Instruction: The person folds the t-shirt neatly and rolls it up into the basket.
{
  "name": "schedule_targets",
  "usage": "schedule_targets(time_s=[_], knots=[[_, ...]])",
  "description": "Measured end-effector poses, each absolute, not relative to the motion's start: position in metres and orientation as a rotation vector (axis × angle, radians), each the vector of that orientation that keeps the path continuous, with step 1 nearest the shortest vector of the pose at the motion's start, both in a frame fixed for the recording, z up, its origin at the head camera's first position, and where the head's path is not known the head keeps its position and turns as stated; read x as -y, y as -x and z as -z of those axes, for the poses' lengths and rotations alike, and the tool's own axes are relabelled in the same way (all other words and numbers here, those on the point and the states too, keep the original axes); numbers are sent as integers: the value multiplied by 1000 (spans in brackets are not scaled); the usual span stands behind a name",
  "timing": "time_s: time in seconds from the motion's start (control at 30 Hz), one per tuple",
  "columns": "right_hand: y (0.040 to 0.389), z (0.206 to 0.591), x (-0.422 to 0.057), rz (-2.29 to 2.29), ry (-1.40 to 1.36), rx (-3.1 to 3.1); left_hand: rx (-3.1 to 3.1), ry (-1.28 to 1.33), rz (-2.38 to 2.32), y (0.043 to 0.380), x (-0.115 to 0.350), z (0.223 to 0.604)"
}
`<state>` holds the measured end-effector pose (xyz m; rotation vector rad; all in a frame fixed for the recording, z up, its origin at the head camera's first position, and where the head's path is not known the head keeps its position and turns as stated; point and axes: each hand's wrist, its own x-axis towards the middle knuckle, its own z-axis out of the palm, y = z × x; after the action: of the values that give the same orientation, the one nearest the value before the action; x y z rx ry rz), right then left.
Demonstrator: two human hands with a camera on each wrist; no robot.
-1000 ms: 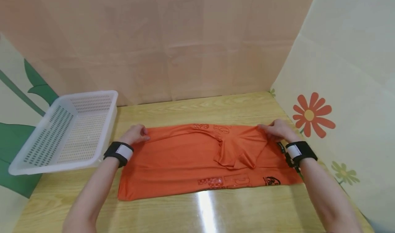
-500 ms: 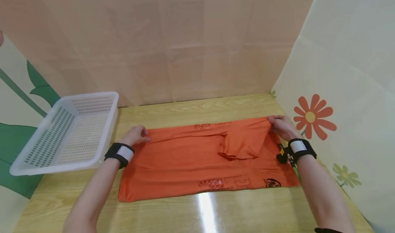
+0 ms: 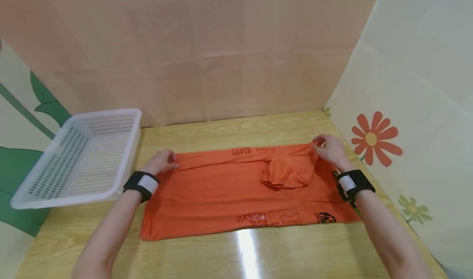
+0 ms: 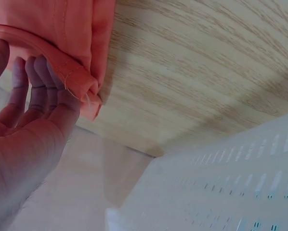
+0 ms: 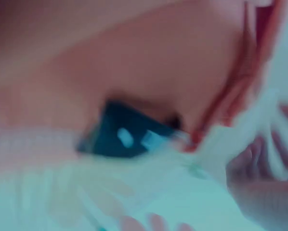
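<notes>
An orange T-shirt (image 3: 214,180) lies folded lengthwise in a long strip, with shiny prints on it and a crumpled sleeve (image 3: 288,172) turned inward near its right end. My left hand (image 3: 160,161) rests at its far left corner; in the left wrist view the relaxed fingertips touch the hem (image 4: 62,72), thumb apart from the fingers. At the far right corner my right hand (image 3: 329,149) pinches a slightly raised bit of the cloth. The right wrist view is blurred; a dark label (image 5: 134,134) on the T-shirt shows there, and the fingertips' contact is unclear.
A white perforated plastic basket (image 3: 92,155) stands left of the T-shirt, close to my left forearm. The wooden table (image 3: 199,254) meets a plain paper wall (image 3: 236,65) behind. A flower-printed wall (image 3: 417,98) stands close on the right.
My right hand pulled the far right corner up and to the right, straightening the sleeve area, then came back slightly left and the raised cloth slackened. My left hand stayed in place.
</notes>
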<state>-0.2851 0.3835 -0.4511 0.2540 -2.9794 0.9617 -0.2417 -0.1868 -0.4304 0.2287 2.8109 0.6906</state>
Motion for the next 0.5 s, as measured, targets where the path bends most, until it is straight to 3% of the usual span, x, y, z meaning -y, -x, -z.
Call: schedule_targets(time_s=[0.17,0.5], knots=[[274,441,-361,-1001,-883,3234,-2801,-198,-675,242,186,428],[267,438,-352,-1163,-1263,3241,-2818,-218,-660,240,186,430]])
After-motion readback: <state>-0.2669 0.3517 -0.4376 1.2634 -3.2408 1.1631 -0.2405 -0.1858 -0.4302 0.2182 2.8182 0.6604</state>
